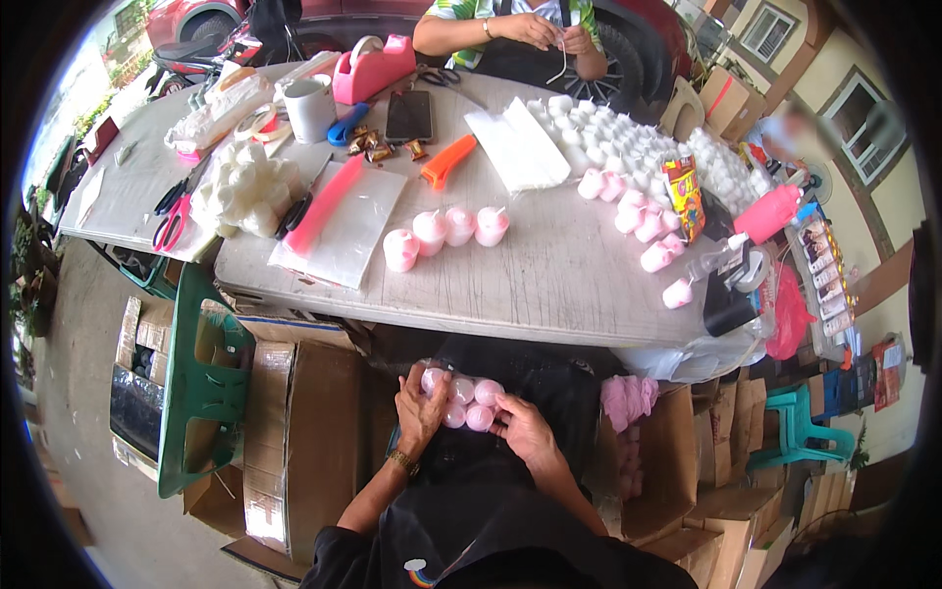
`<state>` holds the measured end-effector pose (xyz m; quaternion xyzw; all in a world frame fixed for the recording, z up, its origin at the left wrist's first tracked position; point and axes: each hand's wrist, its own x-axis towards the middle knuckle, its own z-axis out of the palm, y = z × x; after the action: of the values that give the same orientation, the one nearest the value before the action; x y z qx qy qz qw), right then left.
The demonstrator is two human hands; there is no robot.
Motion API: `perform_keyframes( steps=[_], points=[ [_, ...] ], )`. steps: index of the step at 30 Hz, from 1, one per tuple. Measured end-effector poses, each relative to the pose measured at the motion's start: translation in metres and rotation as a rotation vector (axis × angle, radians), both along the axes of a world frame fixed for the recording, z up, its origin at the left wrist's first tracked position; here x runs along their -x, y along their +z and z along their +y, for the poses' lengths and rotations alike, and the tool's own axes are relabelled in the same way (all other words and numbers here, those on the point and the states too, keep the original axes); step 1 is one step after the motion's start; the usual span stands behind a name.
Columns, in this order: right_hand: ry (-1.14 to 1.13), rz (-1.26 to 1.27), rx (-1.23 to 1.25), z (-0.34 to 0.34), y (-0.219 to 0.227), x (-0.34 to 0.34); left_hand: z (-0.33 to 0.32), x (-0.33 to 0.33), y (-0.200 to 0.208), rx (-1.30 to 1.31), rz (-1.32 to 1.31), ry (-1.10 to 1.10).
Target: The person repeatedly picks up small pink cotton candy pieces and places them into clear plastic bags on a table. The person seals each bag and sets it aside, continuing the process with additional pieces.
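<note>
Above my lap I hold a pack of pink candles, several short round ones side by side, seemingly in clear plastic. My left hand grips its left end, with the fingers curled over the top. The right end is held by my right hand, thumb and fingers closed against it. On the table in front stands a short row of loose pink candles with white wicks. Left of them, a pink strip lies across a stack of clear plastic bags.
Many white candles cover the table's right side, beside a bright snack packet and a pink bottle. Scissors, an orange cutter and a tape dispenser lie leftward. Cardboard boxes flank me. Across the table a person handles string.
</note>
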<state>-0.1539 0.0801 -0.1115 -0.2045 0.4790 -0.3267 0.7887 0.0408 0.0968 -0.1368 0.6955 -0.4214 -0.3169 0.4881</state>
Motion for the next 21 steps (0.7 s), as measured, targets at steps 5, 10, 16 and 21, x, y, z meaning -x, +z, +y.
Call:
perform_keyframes(
  steps=[5,10,16,21],
  points=[
    [0.052,-0.093,-0.136,-0.003,-0.01,0.006,0.0,-0.005,-0.01,0.07,-0.097,-0.071],
    [0.101,-0.105,-0.168,-0.003,-0.014,0.007,-0.002,-0.008,-0.02,0.347,-0.595,-0.209],
    [0.146,-0.08,-0.215,-0.003,-0.015,0.01,0.0,-0.002,-0.009,0.066,-0.163,-0.078],
    [0.08,0.162,-0.114,0.012,-0.018,0.012,0.0,-0.001,0.0,0.025,-0.074,-0.068]
  ],
)
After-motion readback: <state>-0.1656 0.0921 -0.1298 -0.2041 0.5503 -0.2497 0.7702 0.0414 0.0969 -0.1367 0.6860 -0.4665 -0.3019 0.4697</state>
